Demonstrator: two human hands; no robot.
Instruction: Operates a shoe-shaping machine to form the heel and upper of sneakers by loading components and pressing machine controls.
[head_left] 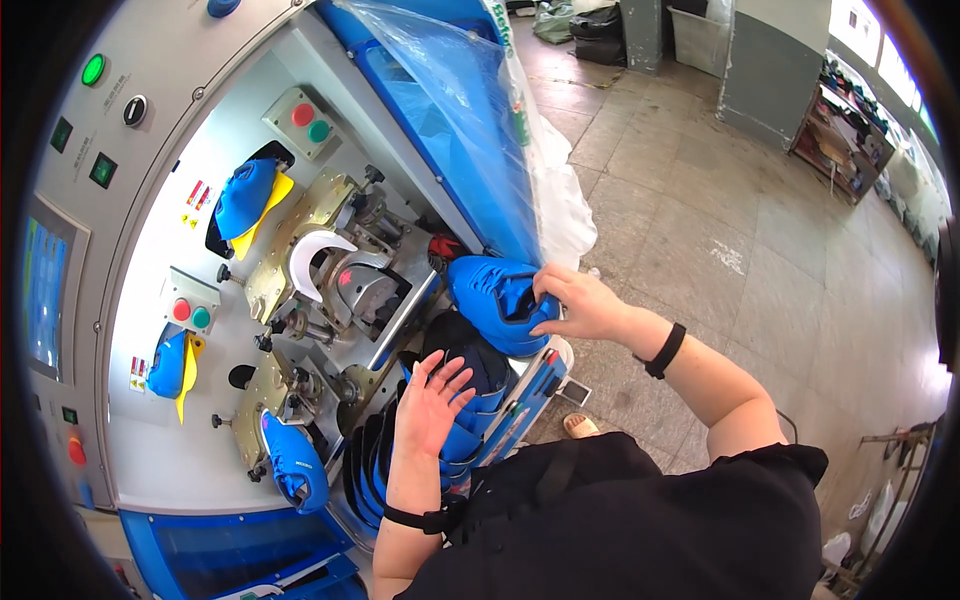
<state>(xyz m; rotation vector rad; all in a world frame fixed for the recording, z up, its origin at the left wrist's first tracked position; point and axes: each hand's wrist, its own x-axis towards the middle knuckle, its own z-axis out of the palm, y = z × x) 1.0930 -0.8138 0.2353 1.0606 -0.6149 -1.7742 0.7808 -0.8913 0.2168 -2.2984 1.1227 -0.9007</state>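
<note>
My right hand (578,303) pinches the collar edge of a blue shoe upper (483,297) between thumb and fingers. That upper sits above the right end of a pile of black and blue uppers (375,462). With its palm up and fingers spread, my left hand (430,410) is over the pile and holds nothing. Beyond it, inside the machine, are a white curved pad (312,264) and a grey metal mould (368,292). Another blue upper (294,468) hangs at the machine's lower left station.
Blue pieces with yellow edges (247,200) (172,367) sit on the machine's back wall near two button boxes (302,122) (190,302). A control panel with a screen (45,285) is at left. Clear plastic sheeting (450,90) covers a blue panel. Metal clamps (372,215) stick out.
</note>
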